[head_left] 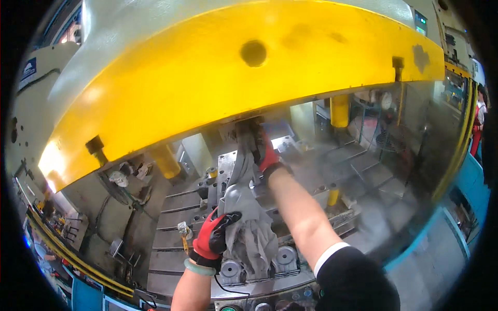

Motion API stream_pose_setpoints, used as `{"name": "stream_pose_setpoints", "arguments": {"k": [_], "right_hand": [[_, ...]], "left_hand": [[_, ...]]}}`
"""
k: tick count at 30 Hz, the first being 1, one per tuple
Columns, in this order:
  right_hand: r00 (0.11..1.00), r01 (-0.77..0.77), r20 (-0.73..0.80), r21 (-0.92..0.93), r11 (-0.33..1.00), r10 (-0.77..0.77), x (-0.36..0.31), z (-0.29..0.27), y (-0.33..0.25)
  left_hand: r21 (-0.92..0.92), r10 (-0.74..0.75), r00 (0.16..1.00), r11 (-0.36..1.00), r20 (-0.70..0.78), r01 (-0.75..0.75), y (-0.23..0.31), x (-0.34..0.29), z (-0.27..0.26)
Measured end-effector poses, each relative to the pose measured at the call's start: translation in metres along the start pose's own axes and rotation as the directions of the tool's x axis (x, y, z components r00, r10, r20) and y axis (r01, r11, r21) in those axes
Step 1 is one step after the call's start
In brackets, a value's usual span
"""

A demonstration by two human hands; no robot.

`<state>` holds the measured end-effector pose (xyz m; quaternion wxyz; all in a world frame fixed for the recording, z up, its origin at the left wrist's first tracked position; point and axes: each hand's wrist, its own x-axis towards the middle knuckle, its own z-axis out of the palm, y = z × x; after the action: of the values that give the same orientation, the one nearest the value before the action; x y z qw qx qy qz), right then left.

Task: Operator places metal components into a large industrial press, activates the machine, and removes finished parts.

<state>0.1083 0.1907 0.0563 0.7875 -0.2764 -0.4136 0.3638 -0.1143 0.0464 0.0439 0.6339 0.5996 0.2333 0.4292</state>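
A long grey formed sheet-metal part (241,194) lies over the lower die, narrow at the far end and broad, with cloth-like folds, nearer to me. My left hand (211,236), in a red and black glove, is closed on the left edge of its broad section. Farther in, under the yellow press ram (218,78), my right hand (266,152) wears a matching glove. Its fingers close around the far end of the part, partly lost in shadow. Two round metal posts (285,255) flank the part's near end.
The ram hangs low above both forearms. A slotted press bed (174,220) spreads around the die, with yellow guide posts (340,111) behind. A control panel (303,294) with buttons runs along the near edge. Blue guard rails (417,251) stand at right; a person is at far right.
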Motion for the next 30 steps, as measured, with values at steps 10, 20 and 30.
{"name": "stream_pose_setpoints", "arguments": {"k": [10,20,30], "right_hand": [[0.986,0.013,-0.083,0.905,0.424,0.146,0.067,-0.019,-0.028],[0.993,0.006,-0.054,0.913,0.408,0.107,0.053,-0.004,-0.021],[0.926,-0.287,0.375,0.76,0.583,-0.033,-0.1,-0.073,-0.088]], "left_hand": [[0.019,0.153,0.975,0.987,0.161,-0.158,0.025,0.046,0.034],[-0.023,0.044,0.999,0.999,-0.016,-0.045,0.018,0.011,0.005],[-0.094,0.138,0.985,0.985,-0.101,-0.147,0.0,-0.014,0.054]]}}
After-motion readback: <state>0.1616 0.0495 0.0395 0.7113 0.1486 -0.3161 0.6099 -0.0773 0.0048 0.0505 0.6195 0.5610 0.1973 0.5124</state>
